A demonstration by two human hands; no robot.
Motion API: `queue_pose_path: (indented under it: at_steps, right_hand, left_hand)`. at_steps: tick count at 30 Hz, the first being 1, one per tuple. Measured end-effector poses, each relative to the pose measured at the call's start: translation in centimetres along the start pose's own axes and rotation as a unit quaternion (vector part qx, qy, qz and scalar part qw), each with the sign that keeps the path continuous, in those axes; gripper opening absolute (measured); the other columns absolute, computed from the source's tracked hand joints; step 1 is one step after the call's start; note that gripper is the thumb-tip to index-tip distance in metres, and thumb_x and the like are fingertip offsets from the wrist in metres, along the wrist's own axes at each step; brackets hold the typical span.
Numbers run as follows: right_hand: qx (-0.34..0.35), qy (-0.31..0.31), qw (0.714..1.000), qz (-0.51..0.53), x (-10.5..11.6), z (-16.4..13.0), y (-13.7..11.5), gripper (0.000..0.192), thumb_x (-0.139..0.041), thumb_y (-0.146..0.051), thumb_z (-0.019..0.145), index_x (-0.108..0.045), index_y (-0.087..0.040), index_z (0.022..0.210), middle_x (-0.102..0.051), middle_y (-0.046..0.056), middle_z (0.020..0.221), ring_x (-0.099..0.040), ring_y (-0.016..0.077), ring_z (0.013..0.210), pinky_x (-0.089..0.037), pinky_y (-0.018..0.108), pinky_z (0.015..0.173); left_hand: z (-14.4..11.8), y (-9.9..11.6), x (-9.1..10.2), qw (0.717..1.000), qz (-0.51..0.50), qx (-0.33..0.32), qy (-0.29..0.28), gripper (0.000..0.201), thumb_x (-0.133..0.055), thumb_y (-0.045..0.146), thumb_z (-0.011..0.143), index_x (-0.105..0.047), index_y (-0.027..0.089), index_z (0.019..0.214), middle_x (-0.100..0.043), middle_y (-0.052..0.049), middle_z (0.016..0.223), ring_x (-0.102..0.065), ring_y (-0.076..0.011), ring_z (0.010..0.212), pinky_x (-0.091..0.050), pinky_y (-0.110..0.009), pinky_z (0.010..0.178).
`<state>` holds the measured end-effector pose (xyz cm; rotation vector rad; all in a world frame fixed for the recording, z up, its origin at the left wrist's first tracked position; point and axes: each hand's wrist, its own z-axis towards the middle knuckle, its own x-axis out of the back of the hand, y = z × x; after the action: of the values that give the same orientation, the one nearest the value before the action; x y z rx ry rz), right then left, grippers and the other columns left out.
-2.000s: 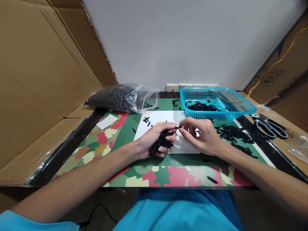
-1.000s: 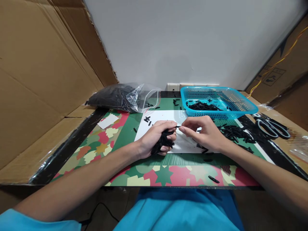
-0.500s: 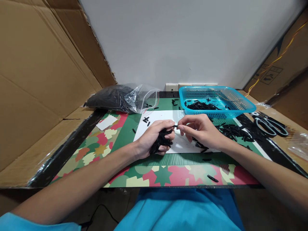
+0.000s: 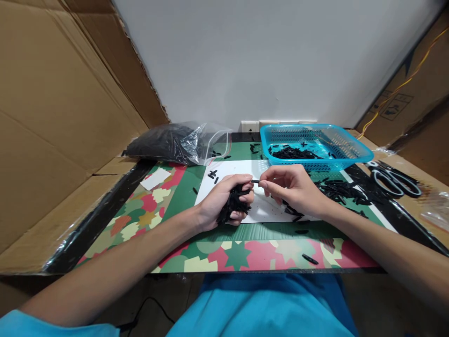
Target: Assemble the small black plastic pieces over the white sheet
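Note:
My left hand (image 4: 224,199) is closed around a bundle of thin black strips (image 4: 232,206), whose ends stick out below the fingers. Between its thumb and forefinger it pinches one end of a small black piece (image 4: 256,181). The fingertips of my right hand (image 4: 291,187) pinch the other end of that piece. Both hands are over a white sheet (image 4: 224,171). Left of them, a few loose black pieces (image 4: 212,174) lie on the sheet. More black pieces (image 4: 343,191) form a pile to the right of my right hand.
A blue plastic basket (image 4: 354,154) with black pieces in it stands at the back right. Beside it lie black-handled scissors (image 4: 389,182). At the back left sits a clear zip bag (image 4: 161,142) full of dark material. Cardboard (image 4: 63,117) walls the left side.
Both hands stay almost in place, still pinching the small black piece between them. The view has shifted very slightly.

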<state>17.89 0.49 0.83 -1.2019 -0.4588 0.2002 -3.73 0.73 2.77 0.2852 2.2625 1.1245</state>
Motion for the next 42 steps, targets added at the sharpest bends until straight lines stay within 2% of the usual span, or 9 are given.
queue_pose_path:
  at_steps: [4, 12, 42]
  right_hand:
    - [0.002, 0.001, 1.000, -0.016, -0.06, 0.09, -0.01, 0.025, -0.068, -0.038, 0.097, -0.070, -0.014, 0.090, -0.062, 0.000, 0.070, -0.053, 0.0079, 0.049, -0.040, 0.021, 0.045]
    - [0.036, 0.042, 0.997, -0.063, 0.03, -0.07, 0.27, 0.021, -0.072, -0.036, 0.095, -0.074, -0.015, 0.089, -0.063, 0.000, 0.070, -0.050, 0.0076, 0.050, -0.038, 0.022, 0.046]
    - [0.046, 0.043, 0.997, -0.052, 0.04, -0.14, 0.37, 0.020, -0.073, -0.035, 0.095, -0.075, -0.016, 0.089, -0.065, 0.000, 0.072, -0.051, 0.0070, 0.050, -0.037, 0.023, 0.046]
  left_hand:
    - [0.01, 0.01, 0.07, 1.000, -0.003, 0.017, -0.014, 0.039, -0.060, 0.051, 0.092, -0.038, 0.023, 0.077, -0.039, 0.009, 0.060, -0.035, -0.0059, 0.034, -0.024, -0.017, 0.032]
    - [-0.18, 0.18, -0.14, 1.000, 0.002, 0.016, -0.020, 0.038, -0.060, 0.050, 0.092, -0.038, 0.023, 0.077, -0.038, 0.009, 0.061, -0.035, -0.0056, 0.035, -0.025, -0.018, 0.032]
    - [-0.07, 0.08, 0.03, 1.000, -0.007, 0.019, -0.020, 0.036, -0.058, 0.047, 0.093, -0.038, 0.023, 0.077, -0.038, 0.009, 0.060, -0.035, -0.0058, 0.034, -0.025, -0.017, 0.032]
